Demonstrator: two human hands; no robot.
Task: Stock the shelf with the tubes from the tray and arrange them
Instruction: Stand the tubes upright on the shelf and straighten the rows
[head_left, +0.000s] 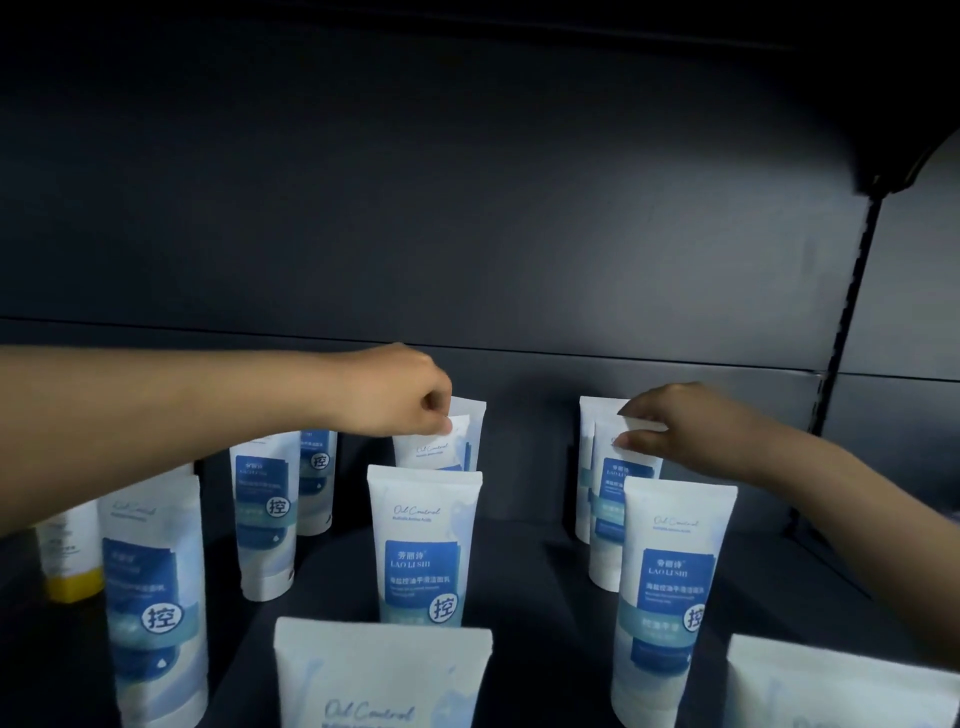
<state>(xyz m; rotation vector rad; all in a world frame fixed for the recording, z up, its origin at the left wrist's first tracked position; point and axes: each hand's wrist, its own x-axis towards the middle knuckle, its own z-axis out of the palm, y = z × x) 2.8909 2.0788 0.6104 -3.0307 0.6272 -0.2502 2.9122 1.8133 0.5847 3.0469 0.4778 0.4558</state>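
Several white and blue tubes stand cap-down in rows on the dark shelf (524, 571). My left hand (400, 389) pinches the flat top of a tube (431, 449) in the middle row, second from the back. My right hand (680, 421) pinches the top of a tube (618, 499) in the right row, with another tube (587, 447) right behind it. In front stand a middle-row tube (423, 545) and a right-row tube (665, 597). The tray is not in view.
Left rows hold more tubes (265, 514) (156, 597) and a white tube with a yellow cap (70, 556). Two tube tops (382, 670) (831, 686) rise at the bottom edge. The shelf's dark back panel (467, 208) and a slotted upright (852, 312) close the back and right.
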